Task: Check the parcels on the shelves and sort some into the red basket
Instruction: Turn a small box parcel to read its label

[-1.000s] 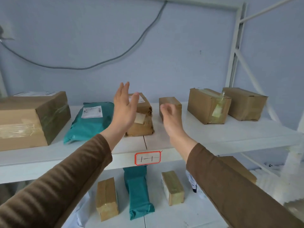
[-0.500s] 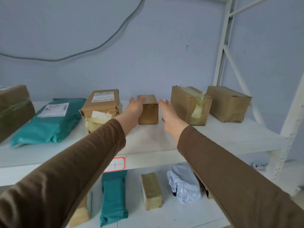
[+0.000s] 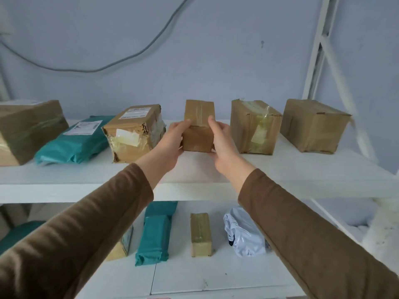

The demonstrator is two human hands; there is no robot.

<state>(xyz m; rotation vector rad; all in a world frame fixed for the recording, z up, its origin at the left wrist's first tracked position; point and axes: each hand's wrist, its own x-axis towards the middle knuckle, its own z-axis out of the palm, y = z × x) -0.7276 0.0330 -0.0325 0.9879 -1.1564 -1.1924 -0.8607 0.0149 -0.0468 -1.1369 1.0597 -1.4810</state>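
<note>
A person in brown long sleeves reaches with both hands to a small brown cardboard box sealed with clear tape point(image 3: 199, 125), which stands on the upper white shelf board point(image 3: 216, 169) of a white metal rack. The left hand point(image 3: 172, 139) holds the box's left side, thumb laid on its front upper edge and fingers wrapped out of sight behind it; the right hand point(image 3: 220, 139) holds the right side in the same way, thumb at the upper front edge. Whether the box rests on the board or is raised just off it cannot be told. Just to its left stands a torn brown carton with a white printed label and yellowed tape point(image 3: 133, 132); further left lie a teal plastic mailer bag bearing a white label point(image 3: 75, 140) and, at the frame's edge, a large brown taped carton point(image 3: 28, 130). To the right of the held box stand a brown carton with loose clear tape on its front point(image 3: 254, 126) and, beyond it, a plain brown carton point(image 3: 313, 125), the two near each other but apart. On the lower white shelf point(image 3: 216, 275) lie a narrow teal mailer bag point(image 3: 156, 231), a slim tan box wrapped in tape point(image 3: 200, 234) and a crumpled grey-white plastic mailer point(image 3: 244, 234), side by side and apart. A grey cable point(image 3: 121, 61) sags across the pale blue wall behind.
</note>
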